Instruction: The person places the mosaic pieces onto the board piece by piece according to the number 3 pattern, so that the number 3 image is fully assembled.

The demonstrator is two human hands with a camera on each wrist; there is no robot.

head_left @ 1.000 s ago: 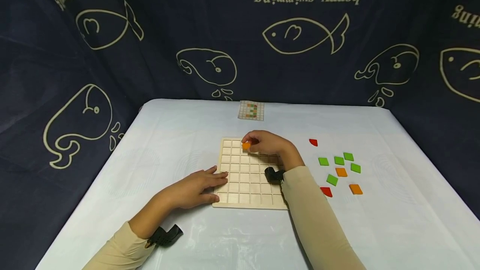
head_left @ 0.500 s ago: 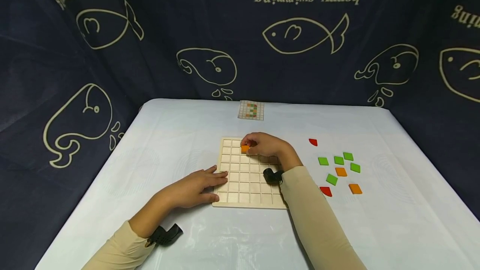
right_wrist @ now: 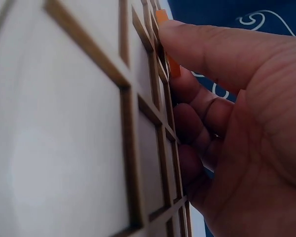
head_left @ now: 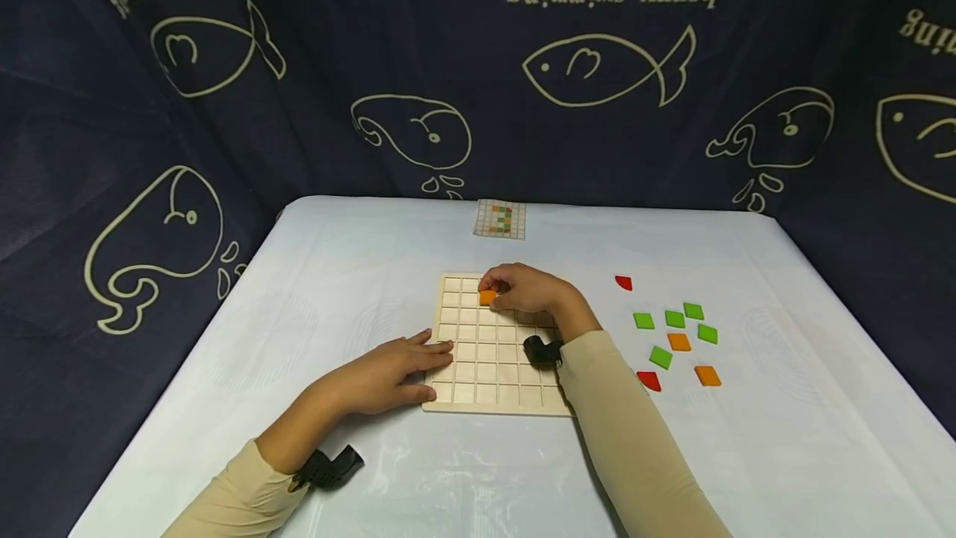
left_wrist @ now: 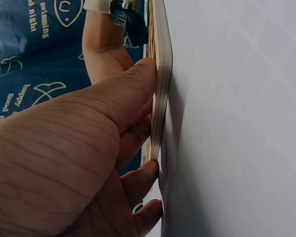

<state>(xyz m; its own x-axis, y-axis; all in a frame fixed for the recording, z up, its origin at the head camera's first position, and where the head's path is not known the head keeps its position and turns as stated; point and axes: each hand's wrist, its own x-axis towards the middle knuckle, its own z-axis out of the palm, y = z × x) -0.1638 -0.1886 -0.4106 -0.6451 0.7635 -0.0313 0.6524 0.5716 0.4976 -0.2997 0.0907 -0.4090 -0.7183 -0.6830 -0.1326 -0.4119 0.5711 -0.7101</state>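
A wooden grid board (head_left: 485, 374) lies on the white table. My right hand (head_left: 526, 287) reaches over its far part and pinches an orange square tile (head_left: 487, 297) between thumb and fingers. In the right wrist view the orange tile (right_wrist: 173, 68) shows at the thumb tip, close over the grid cells; the other fingers curl beneath the palm. My left hand (head_left: 388, 374) rests at the board's left edge, fingers spread and fairly straight. The left wrist view has the thumb (left_wrist: 138, 81) against the board's side (left_wrist: 163, 74), with fingertips along that edge.
To the right of the board lie several green square tiles (head_left: 660, 357), two orange tiles (head_left: 708, 376) and two red quarter-round tiles (head_left: 650, 381). A card (head_left: 499, 220) printed with a coloured grid pattern lies beyond the board. A dark fish-print curtain (head_left: 478, 48) hangs behind the table.
My right hand has moved the orange tile slightly nearer and a little left, lower over the grid; over the last half second it barely shifts. My left hand stays at the board's edge.
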